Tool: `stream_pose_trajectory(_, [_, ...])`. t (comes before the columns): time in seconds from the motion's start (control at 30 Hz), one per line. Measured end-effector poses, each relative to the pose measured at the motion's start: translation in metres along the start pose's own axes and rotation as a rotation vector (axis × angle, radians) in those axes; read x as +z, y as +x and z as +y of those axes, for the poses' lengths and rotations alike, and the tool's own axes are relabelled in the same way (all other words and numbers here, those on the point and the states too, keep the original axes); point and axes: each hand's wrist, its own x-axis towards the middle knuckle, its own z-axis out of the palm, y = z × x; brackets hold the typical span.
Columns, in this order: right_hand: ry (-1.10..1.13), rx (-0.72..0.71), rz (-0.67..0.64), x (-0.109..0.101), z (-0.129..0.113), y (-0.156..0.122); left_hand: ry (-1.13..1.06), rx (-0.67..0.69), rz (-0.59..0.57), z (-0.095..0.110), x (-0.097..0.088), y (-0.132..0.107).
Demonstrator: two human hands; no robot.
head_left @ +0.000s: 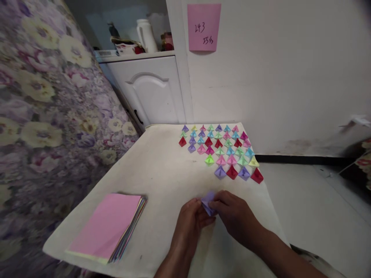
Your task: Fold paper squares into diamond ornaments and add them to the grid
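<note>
A small piece of folded purple paper [208,202] is held between both hands, just above the near part of the table. My left hand [193,216] grips its left edge between thumb and fingers, with the other fingers curled beneath. My right hand [232,208] pinches the paper's right side, thumb and forefinger closed on it. Beyond the hands, several small folded paper pieces [220,172] stand in rows at the table's far right, in red, purple, pink, green, blue and yellow. To the left lies a stack of coloured paper sheets [107,224], a pink one on top.
The pale table [156,170] reaches to the wall, its right edge beside the floor. A floral curtain [58,116] hangs along the left. Behind stands a white cabinet [150,88] with a white jug [147,36] on its shelf. A pink note [203,29] is on the wall.
</note>
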Motion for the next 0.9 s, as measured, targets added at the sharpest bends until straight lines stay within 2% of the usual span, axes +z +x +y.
stream_pose_trajectory(0.23, [0.08, 0.021, 0.038, 0.014, -0.007, -0.004, -0.039, 0.066, -0.017, -0.004, 0.0, 0.002])
stream_pose_trajectory(0.33, [0.245, 0.043, 0.097, 0.012, -0.007, -0.005, -0.02, 0.074, 0.007, -0.005, 0.001, 0.003])
stream_pose_trajectory(0.4, [0.403, 0.141, 0.178, 0.008, -0.005, -0.005, 0.02, 0.088, 0.043, -0.003, 0.002, 0.002])
stream_pose_trajectory(0.47, [0.566, 0.324, 0.219, 0.004, -0.002, -0.002, 0.061, 0.12, 0.066, -0.002, 0.003, 0.001])
stream_pose_trajectory(0.53, [0.739, 0.542, 0.183, 0.003, 0.001, 0.001, 0.092, 0.169, 0.06, -0.002, 0.004, 0.0])
stream_pose_trajectory(0.6, [0.923, 0.698, 0.118, 0.003, 0.003, 0.004, 0.124, 0.214, 0.039, -0.002, 0.004, 0.0])
stream_pose_trajectory(0.77, [1.256, 0.8, 0.049, 0.01, 0.006, 0.005, 0.185, 0.28, -0.001, -0.005, 0.004, 0.001])
stream_pose_trajectory(0.9, [1.367, 0.843, 0.052, 0.016, 0.006, 0.002, 0.205, 0.262, -0.002, -0.008, 0.003, 0.003])
